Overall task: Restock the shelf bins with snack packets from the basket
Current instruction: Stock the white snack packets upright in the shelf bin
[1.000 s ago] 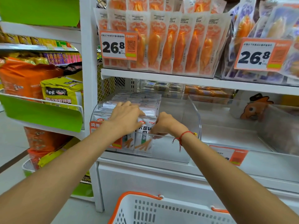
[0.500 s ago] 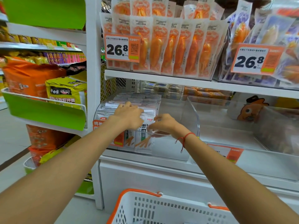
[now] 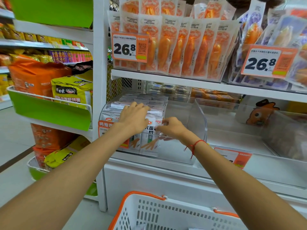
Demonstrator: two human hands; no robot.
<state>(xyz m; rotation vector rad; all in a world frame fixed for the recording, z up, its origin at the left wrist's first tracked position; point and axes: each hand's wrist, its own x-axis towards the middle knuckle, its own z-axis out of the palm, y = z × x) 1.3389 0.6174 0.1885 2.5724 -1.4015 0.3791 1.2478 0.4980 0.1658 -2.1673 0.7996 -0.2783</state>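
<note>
Squaring white snack packets (image 3: 150,130) in the clear plastic bin (image 3: 196,123): left hand (image 3: 132,119) presses flat-fingered, right hand (image 3: 172,130) pinches one; next, likely the white basket (image 3: 166,213).

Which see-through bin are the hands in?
The left bin, half full of white packets. The bin to its right has no hands in it.

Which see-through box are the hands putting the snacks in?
Find the white shelf under the hanging orange packets. The clear bin sits at its left end, by the white post. Unlike its neighbours, it holds upright white packets.
</note>
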